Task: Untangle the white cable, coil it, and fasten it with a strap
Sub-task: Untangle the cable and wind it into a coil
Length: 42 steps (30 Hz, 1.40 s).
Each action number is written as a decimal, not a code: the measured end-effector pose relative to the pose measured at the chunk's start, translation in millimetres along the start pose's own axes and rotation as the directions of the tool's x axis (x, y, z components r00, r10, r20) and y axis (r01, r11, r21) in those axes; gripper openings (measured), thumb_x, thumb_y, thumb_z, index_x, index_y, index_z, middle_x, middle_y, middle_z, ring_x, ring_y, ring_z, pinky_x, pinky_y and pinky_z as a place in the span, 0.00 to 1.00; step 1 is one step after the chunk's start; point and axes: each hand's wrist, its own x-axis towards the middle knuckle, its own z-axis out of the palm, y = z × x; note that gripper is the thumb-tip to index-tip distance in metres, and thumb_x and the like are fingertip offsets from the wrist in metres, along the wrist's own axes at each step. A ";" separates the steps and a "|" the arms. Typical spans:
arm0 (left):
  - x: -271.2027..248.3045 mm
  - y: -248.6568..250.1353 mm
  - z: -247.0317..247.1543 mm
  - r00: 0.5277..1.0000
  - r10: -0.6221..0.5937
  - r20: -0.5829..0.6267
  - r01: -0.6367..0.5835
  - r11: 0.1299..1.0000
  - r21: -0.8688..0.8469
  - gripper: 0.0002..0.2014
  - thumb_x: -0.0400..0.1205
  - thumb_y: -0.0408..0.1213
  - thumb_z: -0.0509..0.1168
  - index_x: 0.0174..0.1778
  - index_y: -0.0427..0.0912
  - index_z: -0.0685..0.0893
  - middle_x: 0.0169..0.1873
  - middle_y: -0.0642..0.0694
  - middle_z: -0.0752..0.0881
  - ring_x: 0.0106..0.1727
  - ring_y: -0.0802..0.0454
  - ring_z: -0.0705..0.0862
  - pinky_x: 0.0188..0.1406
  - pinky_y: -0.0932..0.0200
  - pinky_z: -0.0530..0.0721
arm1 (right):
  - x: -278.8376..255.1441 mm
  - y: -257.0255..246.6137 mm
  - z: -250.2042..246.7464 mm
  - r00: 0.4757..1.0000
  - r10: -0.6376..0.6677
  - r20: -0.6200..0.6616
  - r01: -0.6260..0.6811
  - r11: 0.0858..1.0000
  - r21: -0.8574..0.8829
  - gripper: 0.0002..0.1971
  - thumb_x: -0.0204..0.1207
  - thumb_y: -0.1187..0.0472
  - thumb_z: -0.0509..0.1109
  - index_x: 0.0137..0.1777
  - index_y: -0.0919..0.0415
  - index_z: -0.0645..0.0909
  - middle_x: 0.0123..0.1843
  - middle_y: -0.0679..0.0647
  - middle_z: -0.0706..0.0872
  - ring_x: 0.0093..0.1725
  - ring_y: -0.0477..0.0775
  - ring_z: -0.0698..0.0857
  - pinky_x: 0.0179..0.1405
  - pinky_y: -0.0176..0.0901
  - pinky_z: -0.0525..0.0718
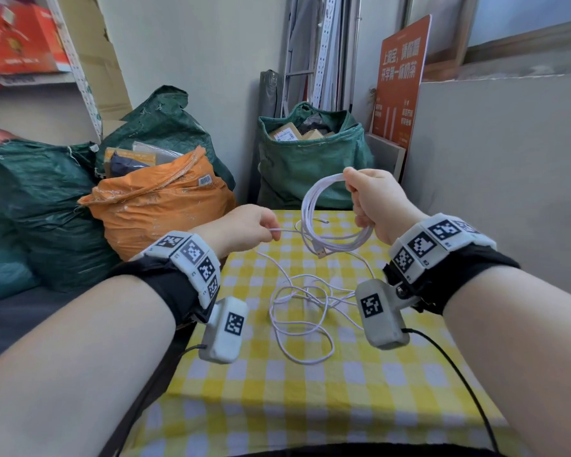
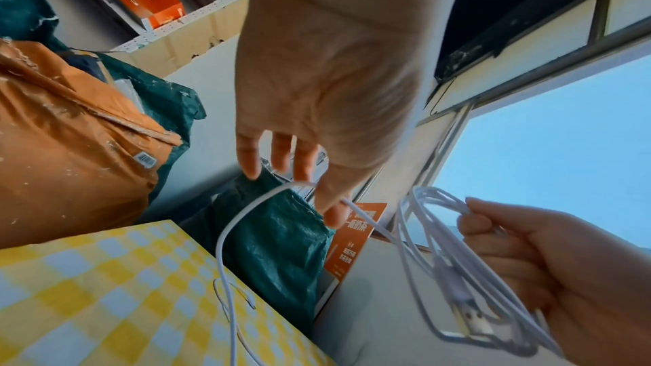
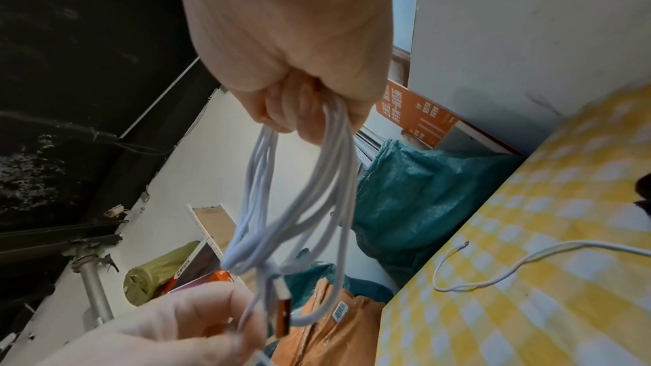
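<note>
— So, where's the white cable (image 1: 327, 222) now?

— Partly coiled. My right hand (image 1: 374, 199) has its grip closed around several loops, held above the desk (image 1: 277, 407); the rest lies tangled on the checked cloth. My left hand (image 1: 248, 225) pinches the free strand leading to the coil.

— How does it handle?

— Light, limp, a bit springy, I judge. Loops slip easily, so I'd hold the bundle at one spot and feed the slack gently.

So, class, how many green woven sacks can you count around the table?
3: one green sack at far left, one behind the orange sack, one open beyond the table. Others may be hidden.
</note>
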 end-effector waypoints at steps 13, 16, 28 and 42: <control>-5.3 37.4 4.0 0.986 0.047 0.162 0.129 0.406 -0.905 0.20 0.85 0.48 0.58 0.57 0.32 0.80 0.35 0.42 0.82 0.41 0.44 0.86 0.42 0.52 0.86 | -8.2 -4.0 13.0 0.995 0.023 0.095 -0.036 0.990 0.140 0.19 0.84 0.57 0.58 0.30 0.55 0.63 0.21 0.49 0.57 0.16 0.48 0.55 0.17 0.35 0.59; -9.9 45.5 7.0 0.990 0.100 0.101 0.049 0.426 -0.903 0.09 0.86 0.33 0.57 0.59 0.34 0.75 0.29 0.44 0.77 0.27 0.49 0.81 0.41 0.49 0.85 | -8.2 -2.5 13.1 0.997 0.035 0.074 -0.049 0.978 0.204 0.17 0.83 0.58 0.57 0.30 0.55 0.64 0.19 0.47 0.57 0.16 0.47 0.55 0.16 0.33 0.59; -5.8 55.7 5.2 0.987 -0.023 0.160 0.161 0.248 -0.955 0.22 0.88 0.50 0.50 0.60 0.32 0.73 0.17 0.52 0.64 0.12 0.60 0.58 0.14 0.69 0.67 | -11.6 7.8 18.0 0.985 0.163 0.062 -0.174 0.906 0.386 0.17 0.85 0.57 0.56 0.32 0.57 0.65 0.17 0.46 0.59 0.15 0.47 0.60 0.22 0.38 0.67; -11.0 56.0 -18.2 0.969 0.004 0.245 0.170 0.707 -0.686 0.17 0.89 0.44 0.52 0.33 0.43 0.67 0.15 0.53 0.62 0.14 0.59 0.55 0.15 0.67 0.57 | -10.1 20.8 11.9 0.938 0.076 0.338 -0.045 0.994 -0.099 0.07 0.76 0.63 0.72 0.40 0.66 0.80 0.26 0.53 0.77 0.24 0.47 0.81 0.41 0.45 0.82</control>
